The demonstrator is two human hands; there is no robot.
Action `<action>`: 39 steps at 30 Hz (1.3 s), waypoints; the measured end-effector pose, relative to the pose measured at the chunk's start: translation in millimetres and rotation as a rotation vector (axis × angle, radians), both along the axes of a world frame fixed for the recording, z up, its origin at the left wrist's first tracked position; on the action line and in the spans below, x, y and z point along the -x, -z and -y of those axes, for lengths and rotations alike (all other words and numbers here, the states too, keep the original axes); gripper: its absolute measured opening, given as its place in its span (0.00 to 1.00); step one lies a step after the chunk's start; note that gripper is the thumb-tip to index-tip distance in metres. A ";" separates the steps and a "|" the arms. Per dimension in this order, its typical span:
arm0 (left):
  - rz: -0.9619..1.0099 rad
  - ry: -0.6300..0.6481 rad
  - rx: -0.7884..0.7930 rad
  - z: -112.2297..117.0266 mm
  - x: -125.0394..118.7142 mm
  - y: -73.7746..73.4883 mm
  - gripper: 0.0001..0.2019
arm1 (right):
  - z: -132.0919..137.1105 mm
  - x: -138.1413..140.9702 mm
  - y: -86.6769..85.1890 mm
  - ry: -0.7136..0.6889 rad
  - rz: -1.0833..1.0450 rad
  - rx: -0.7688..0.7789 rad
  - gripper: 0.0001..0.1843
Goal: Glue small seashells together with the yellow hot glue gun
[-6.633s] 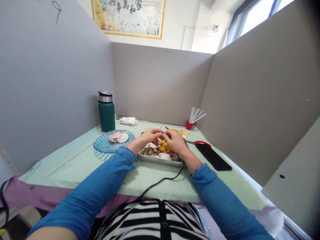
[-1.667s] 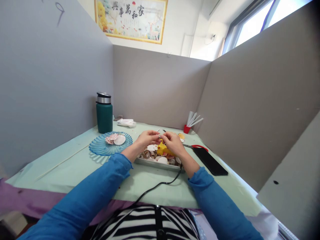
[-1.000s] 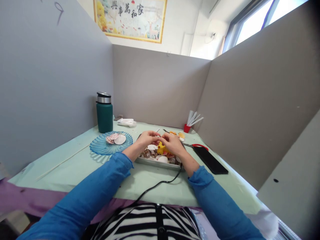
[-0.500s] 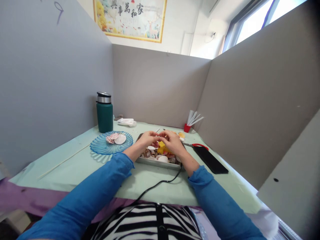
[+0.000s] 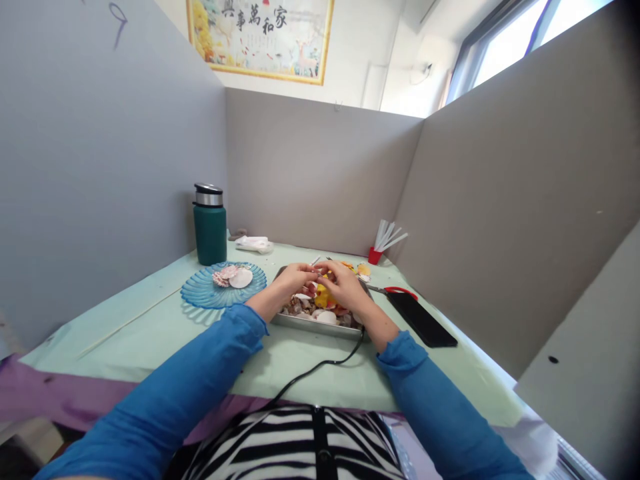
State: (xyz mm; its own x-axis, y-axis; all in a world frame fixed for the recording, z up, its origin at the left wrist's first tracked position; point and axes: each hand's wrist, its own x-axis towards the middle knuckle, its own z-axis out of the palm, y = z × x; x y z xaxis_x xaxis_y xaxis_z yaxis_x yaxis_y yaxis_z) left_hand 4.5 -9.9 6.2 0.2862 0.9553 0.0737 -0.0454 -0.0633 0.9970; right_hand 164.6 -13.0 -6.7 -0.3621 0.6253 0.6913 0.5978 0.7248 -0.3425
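Note:
My left hand [image 5: 294, 279] and my right hand [image 5: 343, 283] meet fingertip to fingertip above a metal tray [image 5: 314, 325] filled with several seashells. Both hands have their fingers curled in a pinch around something small that I cannot make out. A yellow tool [image 5: 323, 295] with a black cord [image 5: 310, 373] sits in the tray just under my right hand. A blue glass plate [image 5: 220, 291] to the left carries a few shells [image 5: 235, 275].
A green flask [image 5: 209, 225] stands at the back left beside a white cloth [image 5: 256, 243]. Red-handled scissors [image 5: 397, 291] and a black phone [image 5: 423, 319] lie right of the tray. A red cup with white sticks [image 5: 379, 251] stands by the grey partition.
Both hands have stayed together over the tray, shifting only slightly as the fingers work. The camera has tilted a little since the earliest frame.

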 end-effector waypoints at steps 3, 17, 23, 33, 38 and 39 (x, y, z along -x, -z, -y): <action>-0.029 -0.002 -0.002 -0.3 0.3 -0.3 0.07 | 0.6 -0.2 -0.1 -0.020 0.043 -0.002 0.13; -0.126 0.018 -0.051 -2.2 1.8 2.0 0.07 | 0.2 -0.9 2.5 0.003 0.115 -0.008 0.15; -0.074 0.051 -0.036 3.9 1.5 -2.5 0.07 | -0.3 -0.9 1.1 0.040 0.044 -0.010 0.13; -0.067 0.024 -0.044 -4.6 1.9 2.6 0.07 | 3.3 0.8 -0.5 0.033 0.060 0.005 0.12; 0.002 0.047 -0.037 -5.8 2.4 2.5 0.07 | 4.8 1.8 -2.4 0.021 -0.011 0.013 0.11; 0.029 0.061 -0.032 -4.9 2.8 1.7 0.07 | 5.1 1.9 -3.0 0.015 -0.044 0.022 0.12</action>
